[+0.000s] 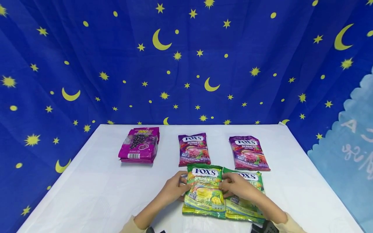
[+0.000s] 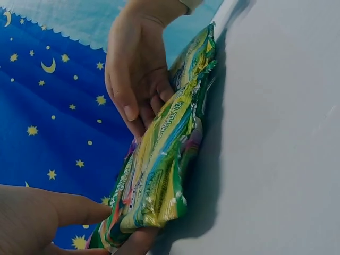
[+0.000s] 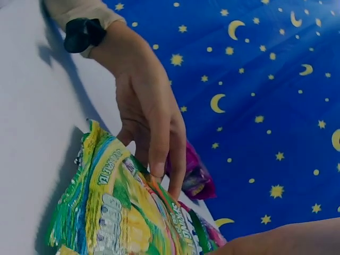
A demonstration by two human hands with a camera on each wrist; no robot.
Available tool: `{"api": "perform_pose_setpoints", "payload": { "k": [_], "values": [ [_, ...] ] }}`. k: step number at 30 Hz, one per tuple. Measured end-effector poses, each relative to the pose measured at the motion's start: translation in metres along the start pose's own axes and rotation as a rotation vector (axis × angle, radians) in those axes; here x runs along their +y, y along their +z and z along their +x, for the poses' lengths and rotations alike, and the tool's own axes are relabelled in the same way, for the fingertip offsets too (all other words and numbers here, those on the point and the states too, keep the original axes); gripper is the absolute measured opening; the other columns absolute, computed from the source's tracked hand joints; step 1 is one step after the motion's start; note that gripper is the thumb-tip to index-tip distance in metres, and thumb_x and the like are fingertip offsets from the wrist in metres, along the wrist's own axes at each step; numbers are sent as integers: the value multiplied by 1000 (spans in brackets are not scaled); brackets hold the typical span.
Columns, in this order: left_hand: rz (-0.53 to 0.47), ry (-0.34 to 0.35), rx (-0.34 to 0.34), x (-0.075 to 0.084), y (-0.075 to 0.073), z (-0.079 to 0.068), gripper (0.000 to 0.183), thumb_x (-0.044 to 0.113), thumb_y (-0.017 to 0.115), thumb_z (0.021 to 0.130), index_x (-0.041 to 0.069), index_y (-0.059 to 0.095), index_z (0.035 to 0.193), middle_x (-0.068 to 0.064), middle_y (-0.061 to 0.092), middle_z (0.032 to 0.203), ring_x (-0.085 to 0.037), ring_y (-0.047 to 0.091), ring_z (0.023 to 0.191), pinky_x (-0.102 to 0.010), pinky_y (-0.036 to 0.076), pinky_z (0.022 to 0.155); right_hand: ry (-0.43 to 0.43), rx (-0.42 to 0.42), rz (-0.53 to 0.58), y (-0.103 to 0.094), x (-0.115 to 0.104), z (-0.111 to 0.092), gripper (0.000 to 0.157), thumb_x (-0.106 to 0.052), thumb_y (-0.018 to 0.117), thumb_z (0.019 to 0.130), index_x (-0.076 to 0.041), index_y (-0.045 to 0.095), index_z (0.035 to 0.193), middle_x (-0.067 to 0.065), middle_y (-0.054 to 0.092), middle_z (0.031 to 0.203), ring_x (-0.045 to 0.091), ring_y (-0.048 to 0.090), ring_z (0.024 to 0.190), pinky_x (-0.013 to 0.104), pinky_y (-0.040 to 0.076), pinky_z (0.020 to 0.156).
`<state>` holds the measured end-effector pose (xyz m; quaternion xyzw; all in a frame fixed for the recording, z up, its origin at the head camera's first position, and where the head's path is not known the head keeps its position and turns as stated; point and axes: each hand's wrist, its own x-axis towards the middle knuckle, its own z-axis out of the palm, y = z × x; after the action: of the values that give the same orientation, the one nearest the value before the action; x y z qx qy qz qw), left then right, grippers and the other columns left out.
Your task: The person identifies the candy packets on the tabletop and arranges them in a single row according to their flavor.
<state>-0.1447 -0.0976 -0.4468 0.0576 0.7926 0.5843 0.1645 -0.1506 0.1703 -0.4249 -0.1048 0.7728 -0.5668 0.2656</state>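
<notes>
My left hand [image 1: 171,190] pinches the left edge of a green and yellow Fox's Spring Tea candy bag [image 1: 205,191]. In the left wrist view, the thumb lies over that edge and a finger [image 2: 139,241] under it. My right hand [image 1: 240,187] holds the same bag's right edge with curled fingers. It reaches across a second Spring Tea bag [image 1: 243,207], covering part of its front. The two green bags lie side by side, their edges meeting, printed faces up. In the left wrist view the held bag casts a shadow on the white table.
Behind the green bags lie two purple Fox's Berries candy bags [image 1: 194,149] [image 1: 250,153]. A magenta candy bag with a grape picture [image 1: 139,144] sits at the back left of the white table [image 1: 96,191]. A blue star-and-moon cloth [image 1: 186,64] hangs behind.
</notes>
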Motion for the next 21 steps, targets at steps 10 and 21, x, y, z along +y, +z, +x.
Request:
{"api": "perform_pose_setpoints", "payload": {
  "k": [10,21],
  "values": [
    [-15,-3,17,1,-2,-1,56,14,70,89,-4,44,135,-11,61,97,-22,64,75,-36,57,53,8,-26,97,7,12,1,69,-12,63,91,11,20,141,15,58,92,25,63,77,41,58,69],
    [2,19,83,4,1,-6,53,14,70,88,-4,46,132,-12,64,99,-22,65,73,-35,57,55,12,7,159,11,8,4,80,-13,63,89,3,11,148,4,54,80,19,58,69,37,56,65]
  ]
}}
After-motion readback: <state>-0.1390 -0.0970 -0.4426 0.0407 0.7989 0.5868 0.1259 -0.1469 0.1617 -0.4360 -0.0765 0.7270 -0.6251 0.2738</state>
